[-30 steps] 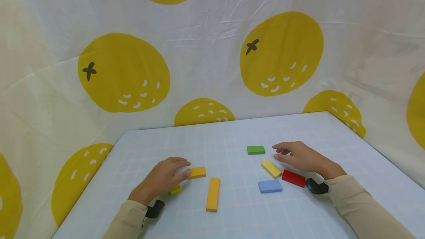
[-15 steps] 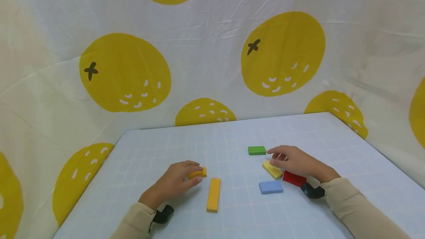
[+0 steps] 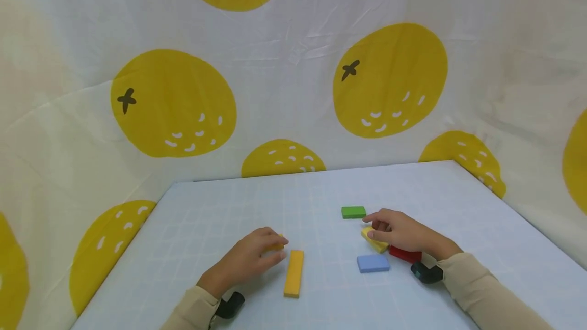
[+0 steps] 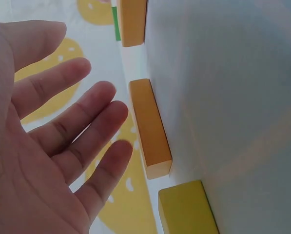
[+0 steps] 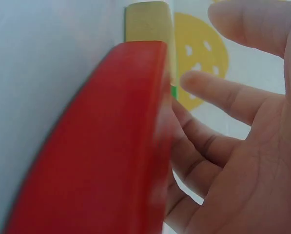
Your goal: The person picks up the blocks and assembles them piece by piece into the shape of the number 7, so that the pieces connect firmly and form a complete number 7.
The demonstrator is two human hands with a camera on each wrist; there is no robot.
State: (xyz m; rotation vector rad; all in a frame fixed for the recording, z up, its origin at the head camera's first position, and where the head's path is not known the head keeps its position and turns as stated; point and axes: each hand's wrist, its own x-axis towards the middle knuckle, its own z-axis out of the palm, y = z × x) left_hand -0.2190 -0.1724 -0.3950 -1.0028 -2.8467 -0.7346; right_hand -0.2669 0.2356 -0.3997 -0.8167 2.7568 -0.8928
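Observation:
My left hand (image 3: 249, 258) hovers over a short orange block (image 3: 279, 244), mostly hidden beneath it in the head view. In the left wrist view its fingers are spread and hold nothing, beside orange blocks and a yellow-green block (image 4: 186, 209). To that hand's right lies a long orange block (image 3: 294, 274). My right hand (image 3: 399, 230) is above a pale yellow block (image 3: 373, 238), loosely bent and holding nothing. A red block (image 3: 405, 254) lies partly under its wrist and looms large in the right wrist view. A green block (image 3: 353, 212) sits just beyond its fingertips.
A blue block (image 3: 373, 263) lies in front of the pale yellow one. The pale gridded table (image 3: 229, 202) meets a white curtain (image 3: 284, 90) printed with big yellow fruit at its back and sides.
My left hand has moved rightward over the short orange block, and the yellow-green block is now covered in the head view. My right hand has moved left and nearer, over the pale yellow block.

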